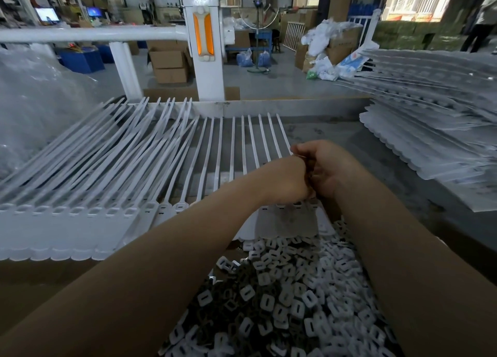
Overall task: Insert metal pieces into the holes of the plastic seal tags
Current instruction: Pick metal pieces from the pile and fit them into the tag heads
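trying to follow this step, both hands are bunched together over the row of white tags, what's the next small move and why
Probably lower the right hand to the white plastic seal tag heads just below and press a piece into an open slot. Both it and the left hand are curled together above that row, seemingly readying one; the piece itself is too small to see.

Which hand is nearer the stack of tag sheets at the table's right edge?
Right. The right hand lies on the stack's side, with bare table between them; the left hand sits just past it, farther from the stack.

left hand point(285, 180) curled | right hand point(326, 168) curled — knuckles touching
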Tool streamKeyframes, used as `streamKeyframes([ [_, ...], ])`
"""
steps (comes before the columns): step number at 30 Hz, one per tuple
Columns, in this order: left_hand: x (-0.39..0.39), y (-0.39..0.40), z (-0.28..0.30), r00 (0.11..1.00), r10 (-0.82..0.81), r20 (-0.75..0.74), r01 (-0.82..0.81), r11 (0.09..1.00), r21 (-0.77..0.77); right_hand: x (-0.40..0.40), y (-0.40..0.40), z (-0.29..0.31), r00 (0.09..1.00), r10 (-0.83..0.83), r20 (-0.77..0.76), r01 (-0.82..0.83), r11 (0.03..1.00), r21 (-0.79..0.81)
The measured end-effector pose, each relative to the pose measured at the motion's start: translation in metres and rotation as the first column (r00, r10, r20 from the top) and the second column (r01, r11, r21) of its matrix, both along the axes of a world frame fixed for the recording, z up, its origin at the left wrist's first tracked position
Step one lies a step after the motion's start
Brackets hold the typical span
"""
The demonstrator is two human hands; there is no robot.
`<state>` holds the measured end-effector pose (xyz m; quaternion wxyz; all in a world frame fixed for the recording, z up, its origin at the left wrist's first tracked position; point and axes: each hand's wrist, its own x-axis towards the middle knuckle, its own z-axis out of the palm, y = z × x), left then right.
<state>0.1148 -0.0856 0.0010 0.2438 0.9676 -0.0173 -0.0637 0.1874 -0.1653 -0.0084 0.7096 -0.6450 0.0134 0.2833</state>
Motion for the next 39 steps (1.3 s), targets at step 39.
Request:
streamKeyframes([
  [39, -0.037, 0.015, -0.012, 0.926, -0.201, 0.318, 0.151, 0.973, 0.173, 0.003, 0.001, -0.001, 0.995, 0.019, 0.100, -0.015, 0.999, -0.047],
])
